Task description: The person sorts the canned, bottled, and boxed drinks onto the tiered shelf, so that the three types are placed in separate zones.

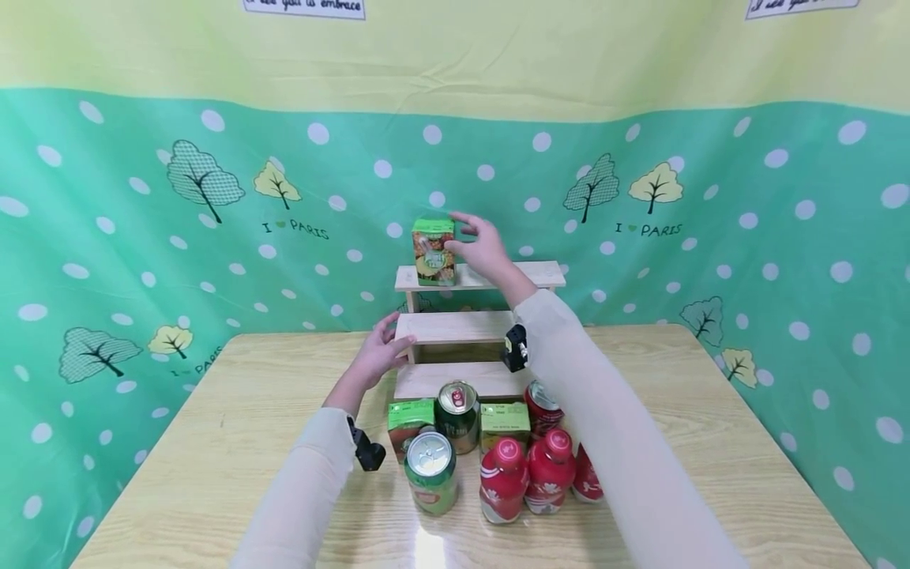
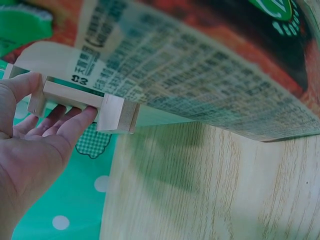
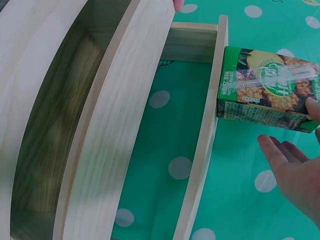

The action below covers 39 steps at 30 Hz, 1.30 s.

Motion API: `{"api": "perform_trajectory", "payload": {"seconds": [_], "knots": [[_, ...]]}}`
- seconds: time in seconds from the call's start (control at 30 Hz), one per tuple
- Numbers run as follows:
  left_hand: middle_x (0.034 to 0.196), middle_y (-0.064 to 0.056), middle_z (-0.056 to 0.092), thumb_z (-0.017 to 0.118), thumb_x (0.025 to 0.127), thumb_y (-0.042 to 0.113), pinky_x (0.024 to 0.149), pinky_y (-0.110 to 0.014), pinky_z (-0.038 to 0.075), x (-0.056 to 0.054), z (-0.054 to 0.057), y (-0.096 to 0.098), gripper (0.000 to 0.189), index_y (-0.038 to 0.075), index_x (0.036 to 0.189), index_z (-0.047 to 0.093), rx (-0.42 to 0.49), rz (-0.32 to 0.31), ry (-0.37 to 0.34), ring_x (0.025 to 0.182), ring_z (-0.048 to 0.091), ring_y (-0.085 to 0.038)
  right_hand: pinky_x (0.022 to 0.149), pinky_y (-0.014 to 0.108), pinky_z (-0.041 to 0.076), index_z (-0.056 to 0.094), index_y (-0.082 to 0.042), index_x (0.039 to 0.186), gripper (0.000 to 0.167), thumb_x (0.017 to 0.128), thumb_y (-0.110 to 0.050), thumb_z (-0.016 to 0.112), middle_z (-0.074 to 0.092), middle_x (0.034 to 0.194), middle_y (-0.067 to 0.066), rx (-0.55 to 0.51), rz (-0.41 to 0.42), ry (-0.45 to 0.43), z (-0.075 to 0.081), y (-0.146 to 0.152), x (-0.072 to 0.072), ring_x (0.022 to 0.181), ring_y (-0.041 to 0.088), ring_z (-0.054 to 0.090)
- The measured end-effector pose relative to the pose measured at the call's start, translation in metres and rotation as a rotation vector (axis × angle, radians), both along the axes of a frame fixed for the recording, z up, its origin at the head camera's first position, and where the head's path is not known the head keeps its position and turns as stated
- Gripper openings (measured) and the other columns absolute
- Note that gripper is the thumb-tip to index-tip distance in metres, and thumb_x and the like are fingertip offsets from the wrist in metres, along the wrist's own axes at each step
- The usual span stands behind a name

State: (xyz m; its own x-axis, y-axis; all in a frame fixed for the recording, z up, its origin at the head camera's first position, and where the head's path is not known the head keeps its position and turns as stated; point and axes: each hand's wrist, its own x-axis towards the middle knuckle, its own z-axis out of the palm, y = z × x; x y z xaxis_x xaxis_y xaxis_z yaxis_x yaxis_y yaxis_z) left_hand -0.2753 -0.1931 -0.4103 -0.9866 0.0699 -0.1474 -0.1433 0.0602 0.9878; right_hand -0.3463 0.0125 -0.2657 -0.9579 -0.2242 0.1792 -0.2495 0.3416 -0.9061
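On the top tier of a three-tier wooden step shelf (image 1: 455, 325) stands a green snack box (image 1: 434, 257) with a food picture, at the tier's left end. My right hand (image 1: 483, 249) is at the box's right side. In the right wrist view the thumb overlaps the end of the box (image 3: 272, 82), while the other fingers of the right hand (image 3: 295, 175) stretch out straight, apart from it. My left hand (image 1: 377, 356) grips the shelf's left side at the middle tier. In the left wrist view its thumb and fingers lie on either side of the wood (image 2: 72, 95).
In front of the shelf stand a dark green can (image 1: 457, 423), a light green can (image 1: 430, 478), a red can (image 1: 543, 415), a green box (image 1: 411, 415), a yellow-green box (image 1: 505, 419) and red bottles (image 1: 503, 486). My right sleeve partly covers one bottle. A patterned cloth (image 1: 341, 190) hangs behind the table (image 1: 213, 466).
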Motion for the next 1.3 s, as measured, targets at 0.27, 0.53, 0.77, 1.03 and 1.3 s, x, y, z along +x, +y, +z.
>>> {"api": "perform_trajectory", "payload": {"seconds": [0.27, 0.53, 0.77, 1.03, 1.3], "knots": [[0.151, -0.021, 0.025, 0.053, 0.095, 0.013, 0.105, -0.052, 0.041, 0.002, 0.001, 0.000, 0.072, 0.015, 0.151, 0.009, -0.004, -0.007, -0.004, 0.132, 0.038, -0.038, 0.104, 0.045, 0.044, 0.046, -0.022, 0.137, 0.054, 0.087, -0.029, 0.067, 0.045, 0.141, 0.010, 0.076, -0.002, 0.015, 0.003, 0.012, 0.008, 0.131, 0.027, 0.041], [0.152, -0.022, 0.023, 0.052, 0.096, 0.012, 0.106, -0.052, 0.040, 0.003, 0.000, -0.001, 0.071, 0.015, 0.151, 0.007, -0.004, -0.013, -0.006, 0.133, 0.037, -0.039, 0.102, 0.046, 0.046, 0.048, -0.015, 0.135, 0.054, 0.087, -0.030, 0.066, 0.044, 0.140, 0.014, 0.173, 0.093, -0.002, 0.006, 0.029, 0.025, 0.127, 0.029, 0.045], [0.152, -0.022, 0.023, 0.052, 0.095, 0.012, 0.105, -0.051, 0.040, 0.002, -0.002, -0.003, 0.072, 0.015, 0.151, 0.008, -0.004, -0.002, -0.007, 0.133, 0.037, -0.039, 0.098, 0.043, 0.049, 0.049, -0.018, 0.133, 0.051, 0.087, -0.033, 0.066, 0.047, 0.138, 0.011, 0.233, 0.156, -0.011, 0.001, 0.044, 0.039, 0.125, 0.029, 0.048], [0.152, -0.021, 0.023, 0.052, 0.095, 0.011, 0.104, -0.050, 0.042, 0.003, -0.002, -0.001, 0.071, 0.015, 0.151, 0.008, -0.011, 0.002, -0.015, 0.133, 0.037, -0.039, 0.101, 0.041, 0.047, 0.052, -0.014, 0.131, 0.050, 0.086, -0.032, 0.067, 0.052, 0.134, 0.010, 0.352, 0.272, 0.057, -0.005, 0.066, 0.063, 0.123, 0.029, 0.050], [0.152, -0.023, 0.021, 0.051, 0.095, 0.009, 0.106, -0.051, 0.040, 0.008, 0.010, 0.002, 0.071, 0.012, 0.151, 0.007, -0.003, -0.017, -0.013, 0.133, 0.035, -0.041, 0.101, 0.042, 0.047, 0.056, -0.013, 0.126, 0.047, 0.083, -0.029, 0.070, 0.057, 0.126, 0.009, 0.437, 0.385, 0.038, -0.016, 0.093, 0.089, 0.121, 0.029, 0.051]]}}
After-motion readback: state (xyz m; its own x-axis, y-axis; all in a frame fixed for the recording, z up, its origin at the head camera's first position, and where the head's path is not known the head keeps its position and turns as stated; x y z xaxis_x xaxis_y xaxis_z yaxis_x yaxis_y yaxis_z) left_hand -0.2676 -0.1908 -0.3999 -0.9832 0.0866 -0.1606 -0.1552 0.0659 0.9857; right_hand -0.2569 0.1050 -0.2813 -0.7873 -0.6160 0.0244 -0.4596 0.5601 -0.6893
